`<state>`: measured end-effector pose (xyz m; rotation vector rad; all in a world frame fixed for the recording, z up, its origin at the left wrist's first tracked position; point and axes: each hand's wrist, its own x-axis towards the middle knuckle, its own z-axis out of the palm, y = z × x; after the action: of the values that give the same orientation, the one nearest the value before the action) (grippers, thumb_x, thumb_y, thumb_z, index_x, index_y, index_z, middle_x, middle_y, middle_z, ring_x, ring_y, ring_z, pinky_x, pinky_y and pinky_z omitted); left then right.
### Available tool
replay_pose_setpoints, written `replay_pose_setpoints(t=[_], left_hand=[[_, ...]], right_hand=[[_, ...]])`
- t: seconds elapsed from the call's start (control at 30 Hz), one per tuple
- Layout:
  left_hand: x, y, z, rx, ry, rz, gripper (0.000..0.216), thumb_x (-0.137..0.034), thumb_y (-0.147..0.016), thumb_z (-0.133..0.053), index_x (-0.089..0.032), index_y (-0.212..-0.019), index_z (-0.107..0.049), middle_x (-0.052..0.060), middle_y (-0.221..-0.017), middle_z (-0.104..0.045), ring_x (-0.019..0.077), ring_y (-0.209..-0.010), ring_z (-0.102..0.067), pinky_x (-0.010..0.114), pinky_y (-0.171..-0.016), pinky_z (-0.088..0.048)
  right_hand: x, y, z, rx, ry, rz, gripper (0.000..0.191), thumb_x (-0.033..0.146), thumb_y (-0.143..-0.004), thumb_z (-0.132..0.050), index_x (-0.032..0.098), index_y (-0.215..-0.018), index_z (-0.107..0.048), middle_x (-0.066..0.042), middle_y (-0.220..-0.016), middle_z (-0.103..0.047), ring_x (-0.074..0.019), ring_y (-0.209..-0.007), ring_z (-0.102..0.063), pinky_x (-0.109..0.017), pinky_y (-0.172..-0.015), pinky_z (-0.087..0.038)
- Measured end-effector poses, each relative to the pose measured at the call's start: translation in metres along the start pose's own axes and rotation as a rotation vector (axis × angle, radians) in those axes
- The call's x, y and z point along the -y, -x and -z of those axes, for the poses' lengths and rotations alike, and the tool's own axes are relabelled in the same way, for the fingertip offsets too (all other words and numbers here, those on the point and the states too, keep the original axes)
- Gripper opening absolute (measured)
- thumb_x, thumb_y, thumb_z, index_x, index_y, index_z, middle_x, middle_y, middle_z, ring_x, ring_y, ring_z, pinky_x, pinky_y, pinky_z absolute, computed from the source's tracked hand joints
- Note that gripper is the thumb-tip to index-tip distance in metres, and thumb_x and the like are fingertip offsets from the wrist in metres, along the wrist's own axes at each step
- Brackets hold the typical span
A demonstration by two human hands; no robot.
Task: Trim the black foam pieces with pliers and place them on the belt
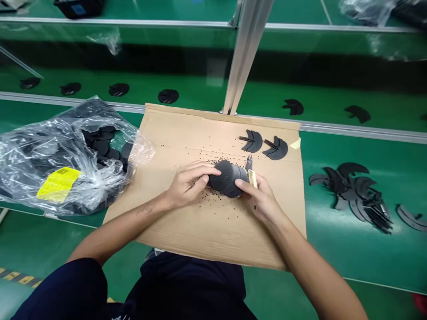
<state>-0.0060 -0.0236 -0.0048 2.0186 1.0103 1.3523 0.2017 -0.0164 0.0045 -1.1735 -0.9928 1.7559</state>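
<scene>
Over the middle of a cardboard sheet (200, 240), both my hands grip a rounded black plastic part (225, 178). My left hand (188, 182) pinches its left edge between thumb and fingers. The thumb of my right hand (263, 195) presses on its right side. Also in the right hand is a pair of nippers (249, 162), jaws pointing away from me, with pale yellow on a handle. Tiny black bits (216, 202) are scattered on the cardboard around the part. Two crescent-shaped black parts (251, 141) lie farther back on the sheet.
A clear plastic bag (100, 178) of black discs, with a yellow label, lies at left. A heap of curved black pieces (353, 189) sits on the green bench at right. Several black parts (168, 96) line the conveyor behind a metal post (247, 53).
</scene>
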Motion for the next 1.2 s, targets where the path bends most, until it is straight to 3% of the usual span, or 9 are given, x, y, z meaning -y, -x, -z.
replay_pose_setpoints(t=[0.1,0.23,0.3,0.53,0.73,0.93,1.0,1.2], left_hand=[[0.001,0.007,-0.001,-0.055,-0.04,0.097,0.009,-0.025,-0.091,-0.071,-0.017,-0.094,-0.069,0.003,-0.087,-0.073,0.0134,-0.082,-0.068,0.026,-0.076,-0.055],[0.001,0.01,-0.004,-0.029,-0.078,0.204,0.029,-0.027,-0.091,-0.07,-0.018,-0.118,-0.064,0.007,-0.107,-0.072,0.0144,-0.092,-0.069,0.026,-0.082,-0.056],[0.001,0.009,-0.004,-0.001,-0.124,0.189,0.028,-0.028,-0.092,-0.069,-0.019,-0.118,-0.065,0.006,-0.108,-0.072,0.0155,-0.095,-0.068,0.027,-0.083,-0.056],[-0.004,0.01,-0.002,-0.049,-0.136,0.156,0.022,-0.029,-0.09,-0.072,-0.017,-0.107,-0.065,0.003,-0.093,-0.068,0.0113,-0.077,-0.062,0.021,-0.064,-0.051],[-0.001,0.016,-0.008,-0.023,-0.067,0.262,0.026,-0.033,-0.091,-0.07,-0.018,-0.111,-0.061,0.004,-0.1,-0.069,0.0105,-0.073,-0.064,0.021,-0.061,-0.051],[0.0,0.018,-0.009,0.034,0.021,0.369,0.031,-0.035,-0.093,-0.066,-0.019,-0.118,-0.057,0.005,-0.103,-0.071,0.0141,-0.086,-0.068,0.024,-0.073,-0.055],[-0.001,0.016,-0.008,0.055,0.043,0.383,0.027,-0.036,-0.094,-0.064,-0.018,-0.114,-0.061,0.006,-0.101,-0.072,0.0148,-0.088,-0.068,0.026,-0.077,-0.055],[-0.002,0.012,-0.004,0.092,0.197,0.465,0.03,-0.044,-0.095,-0.062,-0.015,-0.09,-0.066,0.002,-0.077,-0.067,0.0115,-0.069,-0.06,0.021,-0.062,-0.049]], right_hand=[[-0.006,0.003,-0.001,0.073,0.056,0.011,0.035,0.046,-0.071,-0.085,0.021,-0.093,-0.07,0.0,-0.084,-0.071,-0.0173,-0.077,-0.065,-0.032,-0.074,-0.055],[-0.011,0.005,-0.002,0.117,0.115,0.065,0.043,0.05,-0.073,-0.085,0.021,-0.101,-0.071,-0.002,-0.094,-0.074,-0.0209,-0.091,-0.068,-0.035,-0.085,-0.055],[-0.012,0.006,-0.003,0.104,0.13,0.08,0.045,0.051,-0.073,-0.084,0.021,-0.103,-0.071,-0.003,-0.095,-0.074,-0.0208,-0.089,-0.068,-0.035,-0.084,-0.056],[-0.013,0.005,-0.005,0.066,0.243,0.155,0.043,0.055,-0.075,-0.082,0.021,-0.097,-0.068,-0.002,-0.091,-0.071,-0.0187,-0.082,-0.064,-0.033,-0.078,-0.056],[-0.012,0.007,-0.007,0.089,0.232,0.122,0.046,0.059,-0.074,-0.082,0.022,-0.1,-0.069,-0.003,-0.092,-0.072,-0.0219,-0.088,-0.067,-0.036,-0.083,-0.058],[-0.012,0.007,-0.008,0.085,0.232,0.097,0.048,0.057,-0.074,-0.083,0.023,-0.104,-0.069,-0.003,-0.096,-0.073,-0.0218,-0.088,-0.067,-0.037,-0.084,-0.058],[-0.012,0.007,-0.007,0.083,0.245,0.1,0.049,0.058,-0.074,-0.082,0.023,-0.105,-0.069,-0.004,-0.098,-0.073,-0.0218,-0.088,-0.067,-0.037,-0.084,-0.058],[-0.008,0.008,-0.008,0.096,0.313,0.164,0.046,0.06,-0.078,-0.078,0.022,-0.103,-0.066,-0.003,-0.092,-0.07,-0.0199,-0.085,-0.065,-0.033,-0.079,-0.057]])
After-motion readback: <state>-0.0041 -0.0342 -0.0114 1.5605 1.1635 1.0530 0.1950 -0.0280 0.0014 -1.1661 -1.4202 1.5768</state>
